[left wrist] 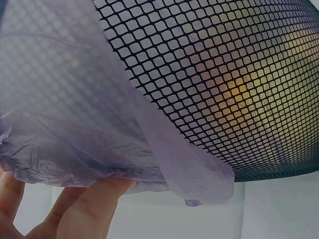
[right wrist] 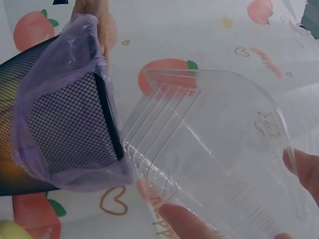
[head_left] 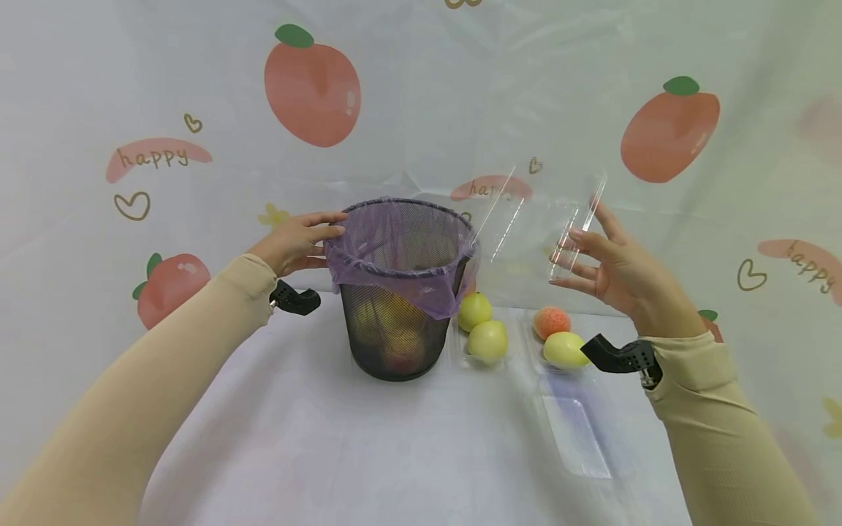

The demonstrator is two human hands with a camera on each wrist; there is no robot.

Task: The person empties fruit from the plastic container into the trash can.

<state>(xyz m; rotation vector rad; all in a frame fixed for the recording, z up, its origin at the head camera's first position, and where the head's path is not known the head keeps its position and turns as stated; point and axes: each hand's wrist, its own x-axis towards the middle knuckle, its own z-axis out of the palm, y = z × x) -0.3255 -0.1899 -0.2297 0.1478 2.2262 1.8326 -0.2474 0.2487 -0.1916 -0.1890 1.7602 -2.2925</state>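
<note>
A black mesh wastebasket (head_left: 395, 351), lined with a purple plastic bag (head_left: 421, 292) folded over its rim, stands upright with yellow and reddish fruit showing through its mesh. My left hand (head_left: 299, 245) touches the left side of the rim, its extended fingertips against the bag in the left wrist view. To the right of the basket, my right hand (head_left: 625, 274) holds up a clear plastic container (right wrist: 219, 129) by its edge, between thumb and fingers. The container is tilted, its far end beside the basket's rim. No fruit shows in it.
Two yellow-green fruits (head_left: 487, 341) sit in a clear tray just right of the basket. Farther right, an orange-red fruit (head_left: 551, 322) and a yellow fruit (head_left: 565, 350) lie together. In front of them is another clear tray (head_left: 579, 438). A fruit-printed curtain (head_left: 421, 95) hangs behind the table.
</note>
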